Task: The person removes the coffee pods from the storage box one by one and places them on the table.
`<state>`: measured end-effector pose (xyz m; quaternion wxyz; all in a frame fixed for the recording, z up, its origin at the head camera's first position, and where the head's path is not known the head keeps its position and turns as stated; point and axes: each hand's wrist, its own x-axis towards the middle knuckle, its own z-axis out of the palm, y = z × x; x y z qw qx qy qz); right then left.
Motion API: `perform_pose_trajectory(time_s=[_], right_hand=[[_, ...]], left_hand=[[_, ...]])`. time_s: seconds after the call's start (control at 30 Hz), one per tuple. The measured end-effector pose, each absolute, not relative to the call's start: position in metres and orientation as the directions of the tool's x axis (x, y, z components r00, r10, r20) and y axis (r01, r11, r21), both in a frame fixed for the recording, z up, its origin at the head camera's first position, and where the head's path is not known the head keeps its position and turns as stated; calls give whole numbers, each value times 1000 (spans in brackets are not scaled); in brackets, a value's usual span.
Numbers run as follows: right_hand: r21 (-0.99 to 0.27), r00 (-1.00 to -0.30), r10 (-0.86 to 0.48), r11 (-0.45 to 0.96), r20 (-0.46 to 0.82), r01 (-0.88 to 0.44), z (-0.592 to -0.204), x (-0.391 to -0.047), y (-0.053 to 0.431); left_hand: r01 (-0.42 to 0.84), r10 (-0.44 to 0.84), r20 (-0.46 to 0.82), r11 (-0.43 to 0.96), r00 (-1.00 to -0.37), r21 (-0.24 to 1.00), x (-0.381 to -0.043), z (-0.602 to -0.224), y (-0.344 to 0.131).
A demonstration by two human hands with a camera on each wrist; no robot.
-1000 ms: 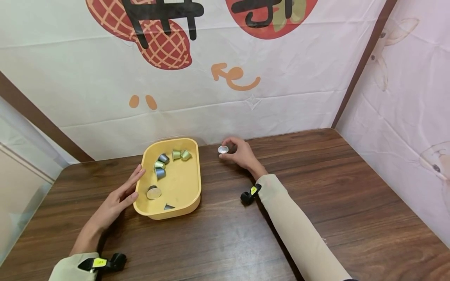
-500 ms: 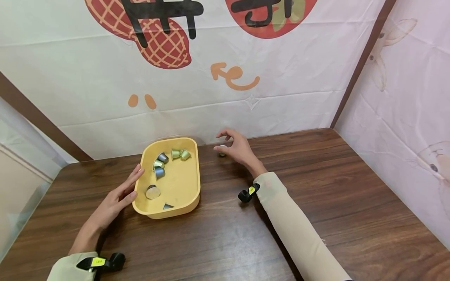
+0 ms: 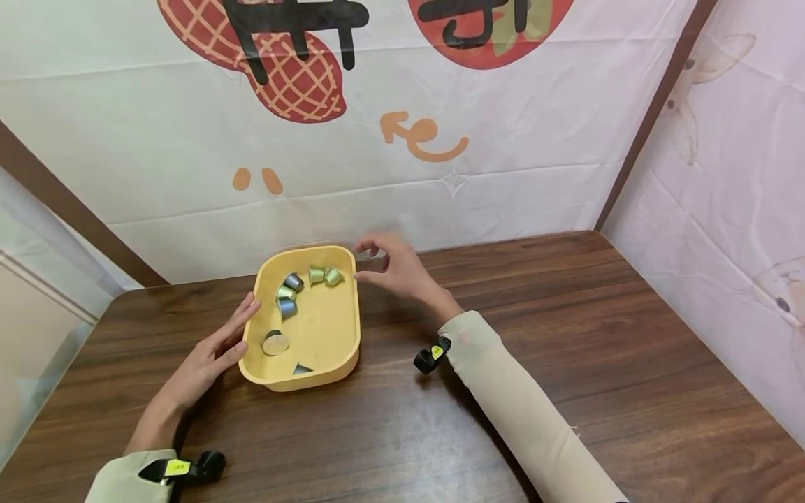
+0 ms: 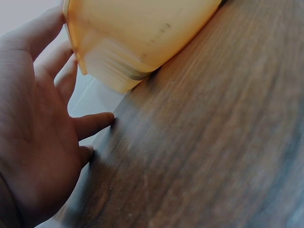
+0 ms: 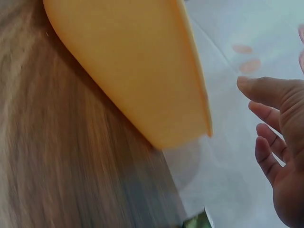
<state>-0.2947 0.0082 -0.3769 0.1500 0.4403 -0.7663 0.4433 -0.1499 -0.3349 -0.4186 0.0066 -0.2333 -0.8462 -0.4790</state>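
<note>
A yellow plastic tray [image 3: 321,328] stands on the table. Several coffee capsules lie in it, among them a blue one [image 3: 287,309], a green one [image 3: 333,276] and one with its pale lid showing [image 3: 274,343]. My left hand [image 3: 204,363] rests against the tray's left rim with fingers extended. In the left wrist view the thumb touches the rim [image 4: 76,42]. My right hand [image 3: 399,269] hovers at the tray's right rim, fingers spread and nothing between them. A green capsule [image 5: 198,221] stands near the table's back edge in the right wrist view; the hand hides it in the head view.
The brown wooden table [image 3: 534,335] ends at the back against a white printed cloth [image 3: 503,181]. Another cloth [image 3: 742,230] hangs along the right side. A black camera strap [image 3: 434,355] sits at the right sleeve's cuff.
My right hand has let go of the silver-lidded green capsule, leaving it on the table, and has moved left to the tray's rim. The left hand and tray stay put.
</note>
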Motion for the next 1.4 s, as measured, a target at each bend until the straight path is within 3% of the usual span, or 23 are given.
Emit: perform_pose_trajectory(time_s=[0.33,0.67,1.07,1.4], right_hand=[[-437,-408,-750,177,520,-882,-367,-277,-29],[-366,-305,-891,175,336,-914,-365,-272,-54],[-342,-195,-973,141,127,-929,-362,-263,-82],[-320,-157,-987,157,-24,-934,-363,-260,-101]], left_hand=[[399,385,235,430,-893,810,-149,-420,-335],[388,377,224,444,-899,808,-149,-420,-335],[390,374,229,443,-899,807,-145,-415,-331],[384,377,220,443,-900,810,-146,-415,-332]])
